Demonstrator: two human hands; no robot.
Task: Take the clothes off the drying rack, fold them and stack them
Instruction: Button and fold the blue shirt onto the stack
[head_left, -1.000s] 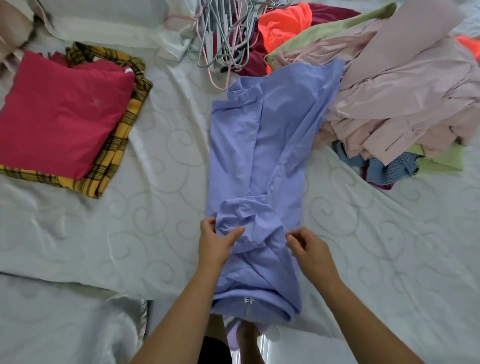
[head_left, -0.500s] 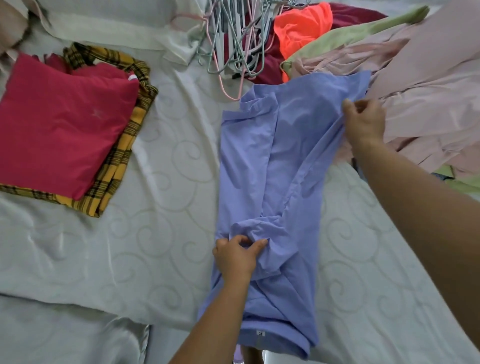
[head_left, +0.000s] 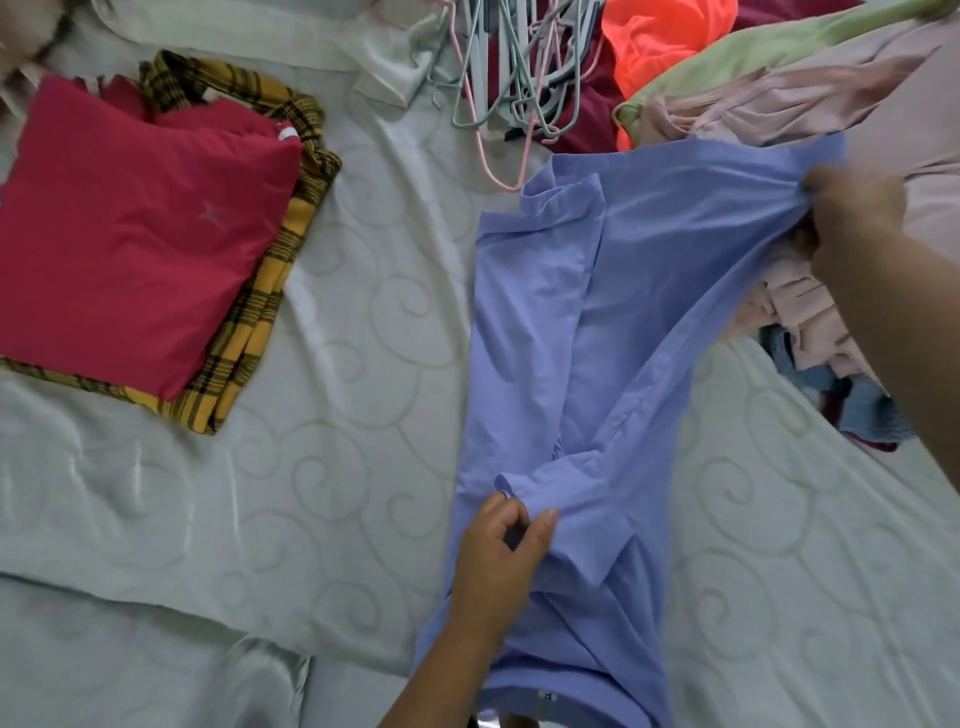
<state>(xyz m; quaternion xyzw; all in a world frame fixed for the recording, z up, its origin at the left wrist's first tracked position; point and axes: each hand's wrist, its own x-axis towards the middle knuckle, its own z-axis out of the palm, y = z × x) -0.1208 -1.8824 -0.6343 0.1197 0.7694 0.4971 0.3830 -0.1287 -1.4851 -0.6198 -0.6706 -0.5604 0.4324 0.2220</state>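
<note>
At bottom centre of the frame the left hand (head_left: 498, 561) pinches a bunched fold of the lilac shirt (head_left: 623, 322), which lies lengthwise up the bed (head_left: 337, 493), labelled end nearest; the right hand (head_left: 852, 218), having left the near end, now grips its far corner at upper right, stretching it flat for folding

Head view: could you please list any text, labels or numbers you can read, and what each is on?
No text is legible.
White tag on the purple shirt: dark marks, too small to read.
White label on the red garment: blurred, unreadable.
Pale star-like mark on the red garment: no letters.
</note>
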